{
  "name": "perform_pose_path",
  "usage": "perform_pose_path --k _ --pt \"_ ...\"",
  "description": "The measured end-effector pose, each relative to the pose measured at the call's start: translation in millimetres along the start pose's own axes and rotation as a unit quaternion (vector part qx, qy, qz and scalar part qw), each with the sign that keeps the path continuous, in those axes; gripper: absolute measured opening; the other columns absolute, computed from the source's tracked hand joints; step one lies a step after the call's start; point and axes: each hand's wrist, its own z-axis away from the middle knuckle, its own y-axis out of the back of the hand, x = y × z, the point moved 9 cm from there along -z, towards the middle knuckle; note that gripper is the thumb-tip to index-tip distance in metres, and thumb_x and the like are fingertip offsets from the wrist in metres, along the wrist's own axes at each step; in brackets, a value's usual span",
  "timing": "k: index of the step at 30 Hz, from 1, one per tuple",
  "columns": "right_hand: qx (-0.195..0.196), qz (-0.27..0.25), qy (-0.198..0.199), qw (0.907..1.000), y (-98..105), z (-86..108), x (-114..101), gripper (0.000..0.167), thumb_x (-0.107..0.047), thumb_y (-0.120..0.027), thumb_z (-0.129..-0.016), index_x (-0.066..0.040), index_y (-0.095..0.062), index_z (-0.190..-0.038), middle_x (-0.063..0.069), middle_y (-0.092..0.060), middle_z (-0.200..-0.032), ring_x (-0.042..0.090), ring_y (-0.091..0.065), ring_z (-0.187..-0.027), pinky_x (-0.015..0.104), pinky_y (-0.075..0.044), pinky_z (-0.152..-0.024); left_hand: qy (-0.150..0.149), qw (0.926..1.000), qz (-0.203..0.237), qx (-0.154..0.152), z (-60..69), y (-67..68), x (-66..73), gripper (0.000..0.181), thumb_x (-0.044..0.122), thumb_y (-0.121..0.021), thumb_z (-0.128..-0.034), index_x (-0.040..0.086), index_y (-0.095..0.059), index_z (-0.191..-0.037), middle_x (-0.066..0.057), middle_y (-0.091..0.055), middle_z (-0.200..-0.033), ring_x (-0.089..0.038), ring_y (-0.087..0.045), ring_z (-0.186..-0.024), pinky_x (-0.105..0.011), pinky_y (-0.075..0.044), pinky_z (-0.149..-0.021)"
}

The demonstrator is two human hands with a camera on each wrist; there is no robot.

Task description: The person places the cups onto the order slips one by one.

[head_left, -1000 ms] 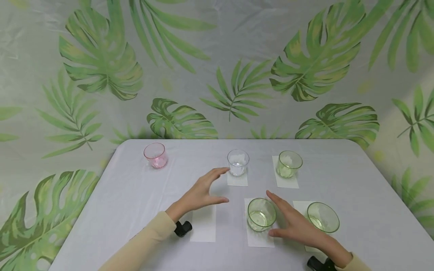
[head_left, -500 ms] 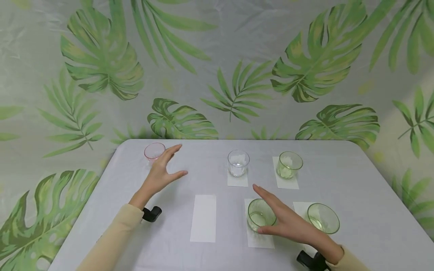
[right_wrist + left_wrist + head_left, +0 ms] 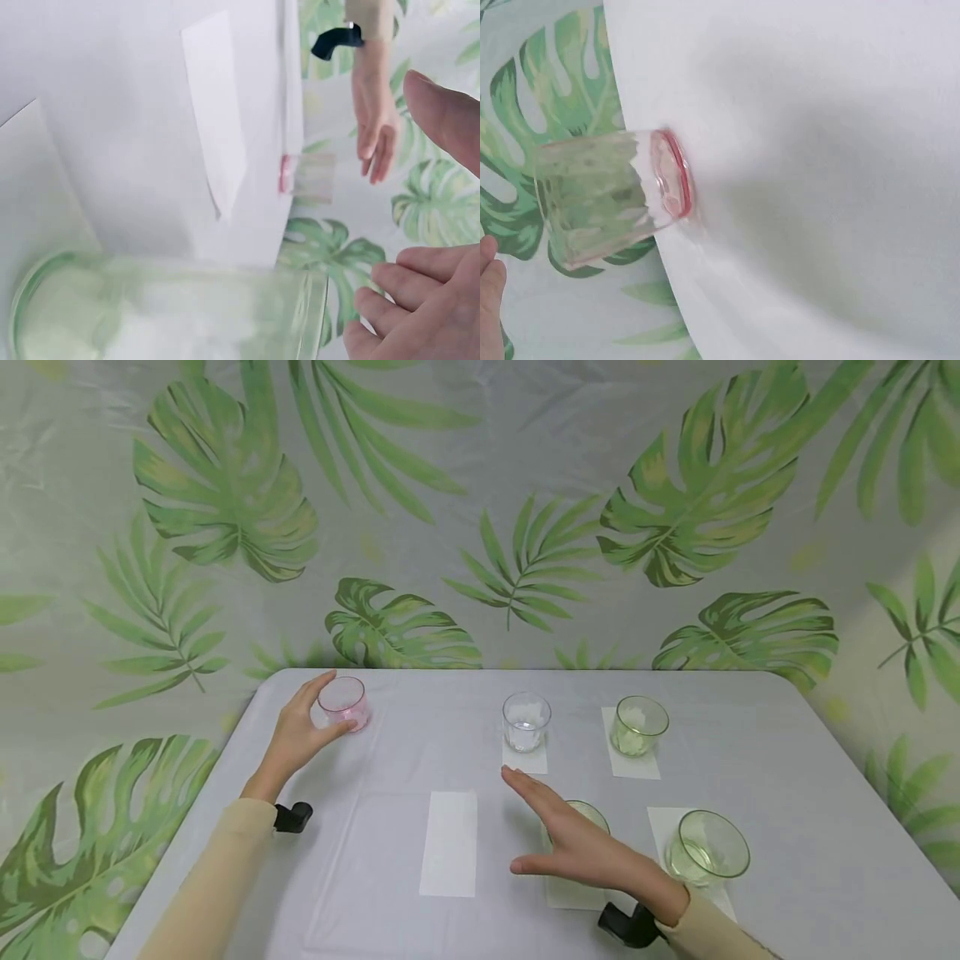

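Note:
A pink glass stands upright at the table's far left corner. My left hand is beside it, fingers and thumb spread on its left and near sides; in the left wrist view a gap shows between the fingers and the pink glass. Over the near middle of the table hovers my right hand, fingers extended and holding nothing. It partly hides a green glass on a paper strip. The right wrist view has this green glass close by, with the palm apart from it.
At the near right a second green glass sits on paper. Farther back stand a clear glass and another green glass, each on a strip. One paper strip lies bare left of my right hand. A leaf-patterned cloth hangs behind.
My left hand has moved left and away from me, from the table's middle to the pink glass. My right hand has drifted left across the near green glass. The glasses stay put.

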Motion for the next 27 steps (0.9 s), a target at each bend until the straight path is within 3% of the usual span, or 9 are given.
perform_pose_path --k 5,12,19,27 --pt "-0.017 -0.010 0.006 0.9998 -13.4 -13.0 -7.1 0.097 -0.045 -0.072 -0.083 -0.018 -0.012 -0.155 -0.004 -0.011 -0.159 0.017 -0.008 -0.144 0.050 -0.021 -0.112 0.035 0.9994 -0.004 -0.007 -0.6 2.1 -24.2 0.077 0.007 -0.080 -0.0759 -0.005 -0.040 -0.140 -0.026 -0.041 -0.140 -0.046 -0.039 -0.125 -0.058 -0.033 -0.102" --pt "-0.030 -0.008 0.013 0.9994 -34.5 -27.5 -12.4 0.096 -0.032 -0.075 -0.084 -0.014 -0.012 -0.155 -0.001 -0.012 -0.159 0.020 -0.007 -0.145 0.049 -0.021 -0.113 0.087 0.9951 0.017 -0.044 -2.3 -3.2 -50.9 0.081 0.008 -0.078 -0.0799 -0.007 -0.031 -0.144 -0.028 -0.034 -0.145 -0.046 -0.033 -0.130 -0.053 -0.031 -0.107" --pt "-0.035 -0.019 -0.009 0.9992 -53.0 -36.0 -5.3 0.097 -0.026 -0.077 -0.083 -0.009 -0.013 -0.154 0.003 -0.011 -0.159 0.019 -0.005 -0.145 0.047 -0.017 -0.114 0.110 0.9909 0.045 -0.063 -6.4 -11.0 -65.9 0.083 0.009 -0.078 -0.0803 -0.006 -0.030 -0.146 -0.028 -0.034 -0.145 -0.041 -0.034 -0.133 -0.045 -0.030 -0.109" --pt "-0.028 0.015 -0.023 0.9992 -65.4 -40.3 7.2 0.098 -0.026 -0.078 -0.081 -0.001 -0.015 -0.152 0.011 -0.014 -0.158 0.028 -0.009 -0.144 0.048 -0.018 -0.114 0.144 0.9849 0.050 -0.082 -8.4 -16.6 -77.3 0.082 0.014 -0.076 -0.0830 -0.001 -0.029 -0.148 -0.029 -0.035 -0.145 -0.043 -0.037 -0.131 -0.046 -0.033 -0.107"
